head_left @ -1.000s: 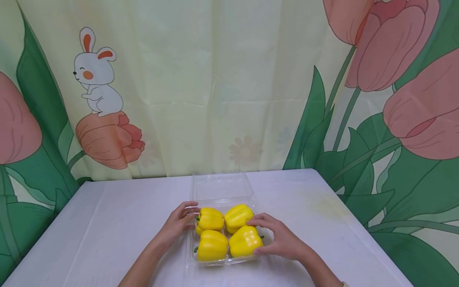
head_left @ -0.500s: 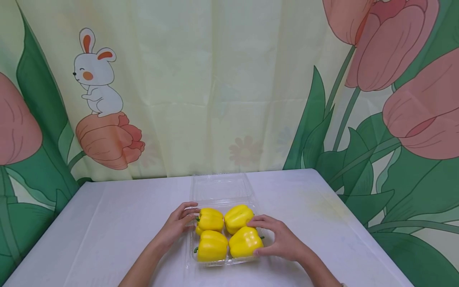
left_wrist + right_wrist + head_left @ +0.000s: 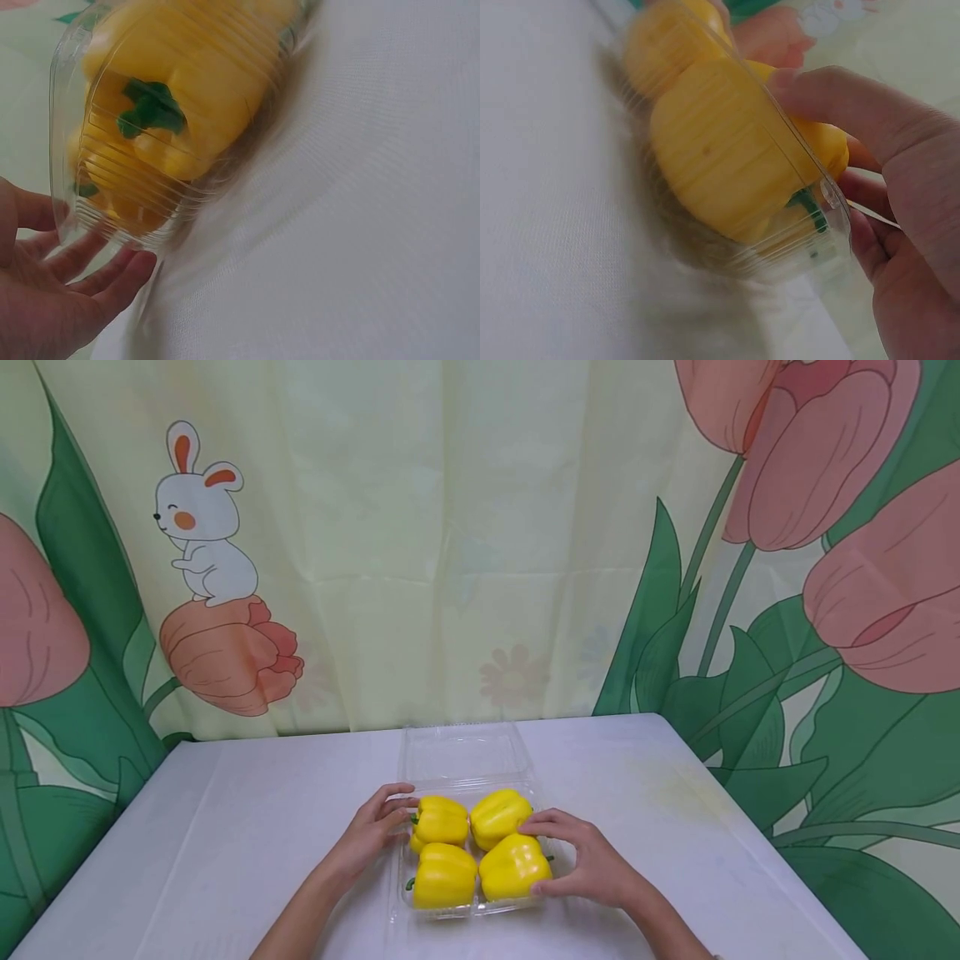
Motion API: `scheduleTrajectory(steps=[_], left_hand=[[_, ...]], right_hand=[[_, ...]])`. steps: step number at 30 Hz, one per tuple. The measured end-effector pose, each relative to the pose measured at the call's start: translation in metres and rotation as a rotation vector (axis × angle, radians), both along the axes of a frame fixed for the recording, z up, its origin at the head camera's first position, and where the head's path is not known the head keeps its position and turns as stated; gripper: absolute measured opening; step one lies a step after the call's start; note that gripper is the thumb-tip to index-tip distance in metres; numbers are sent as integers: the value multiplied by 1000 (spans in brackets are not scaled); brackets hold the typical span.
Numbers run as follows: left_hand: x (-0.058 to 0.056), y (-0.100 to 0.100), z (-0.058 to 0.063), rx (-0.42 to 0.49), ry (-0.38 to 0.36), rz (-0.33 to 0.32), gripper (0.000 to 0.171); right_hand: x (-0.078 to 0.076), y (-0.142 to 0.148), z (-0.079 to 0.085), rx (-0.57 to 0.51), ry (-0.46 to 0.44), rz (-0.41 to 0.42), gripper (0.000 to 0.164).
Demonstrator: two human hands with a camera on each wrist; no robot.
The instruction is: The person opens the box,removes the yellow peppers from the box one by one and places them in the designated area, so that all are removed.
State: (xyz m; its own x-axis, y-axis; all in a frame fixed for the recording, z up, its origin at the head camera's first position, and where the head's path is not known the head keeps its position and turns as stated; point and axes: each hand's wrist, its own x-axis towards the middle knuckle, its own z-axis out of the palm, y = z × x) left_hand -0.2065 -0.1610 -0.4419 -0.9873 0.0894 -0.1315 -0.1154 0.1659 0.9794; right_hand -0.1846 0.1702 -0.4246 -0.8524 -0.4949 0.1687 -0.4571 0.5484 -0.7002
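Observation:
Several yellow bell peppers (image 3: 444,877) with green stems lie in a clear plastic clamshell box (image 3: 474,908) on the table. My left hand (image 3: 367,831) is at the box's left side, its fingers loosely bent; in the left wrist view the fingertips touch the ribbed clear wall (image 3: 127,217) near a corner. With my right hand (image 3: 588,860) I hold the front right bell pepper (image 3: 513,867), thumb at its near side and fingers at its far side. The right wrist view shows the thumb (image 3: 817,90) over the box's rim against the pepper, the other fingers partly hidden behind.
The box's clear lid (image 3: 465,752) lies folded back, open, toward the table's far edge. A white cloth covers the table (image 3: 262,827). Behind it hangs a curtain (image 3: 450,543) printed with tulips and a rabbit.

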Motion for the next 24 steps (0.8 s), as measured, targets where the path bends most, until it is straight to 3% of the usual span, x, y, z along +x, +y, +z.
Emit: scheduleTrajectory(steps=[24], left_hand=[[1, -1, -1, 15, 8, -10, 39]], right_hand=[[-1, 2, -2, -21, 64, 16, 55]])
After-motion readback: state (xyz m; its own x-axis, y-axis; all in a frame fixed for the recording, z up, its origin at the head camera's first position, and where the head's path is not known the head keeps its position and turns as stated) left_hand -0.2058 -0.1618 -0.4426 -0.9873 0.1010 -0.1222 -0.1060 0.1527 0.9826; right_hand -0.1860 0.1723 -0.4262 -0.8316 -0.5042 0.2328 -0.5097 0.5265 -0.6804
